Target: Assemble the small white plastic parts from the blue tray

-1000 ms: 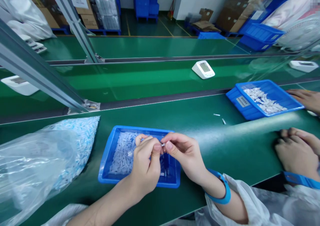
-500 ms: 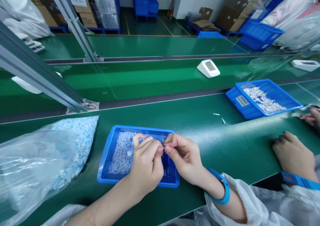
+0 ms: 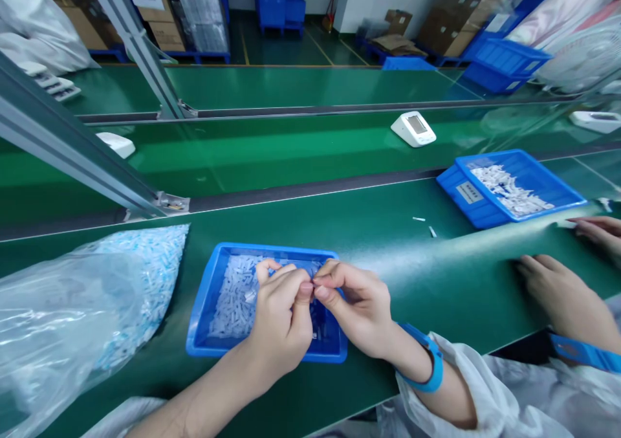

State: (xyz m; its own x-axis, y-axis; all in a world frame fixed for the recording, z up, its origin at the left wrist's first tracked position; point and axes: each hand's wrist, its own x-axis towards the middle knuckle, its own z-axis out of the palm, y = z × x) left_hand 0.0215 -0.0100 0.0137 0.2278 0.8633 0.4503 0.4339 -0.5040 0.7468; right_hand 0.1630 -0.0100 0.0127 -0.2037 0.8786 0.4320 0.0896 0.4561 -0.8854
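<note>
Both my hands meet above a blue bin (image 3: 201, 321) that holds many small, translucent white plastic pieces (image 3: 233, 299). My left hand (image 3: 284, 315) is closed, thumb pressed against the curled index finger. Fingertip to fingertip with it, my right hand (image 3: 359, 302) pinches with thumb and index finger and wears a blue wristband (image 3: 429, 367). Whatever sits between the fingertips is too small and too covered to name. Left of the bin lies a clear plastic bag (image 3: 130, 283) full of small light-blue and white pieces.
A co-worker's hands (image 3: 565, 295) rest on the green bench at right, beside a labelled blue bin (image 3: 468, 195) of white pieces. Two small white pieces (image 3: 432, 231) lie loose on the bench. A white device with a screen (image 3: 414, 129) stands on the belt behind; a metal post (image 3: 82, 134) rises at left.
My hands stay pinched together over the bin with only a slight shift. The white devices on the belt have moved right. The co-worker's hands have moved at the right edge.
</note>
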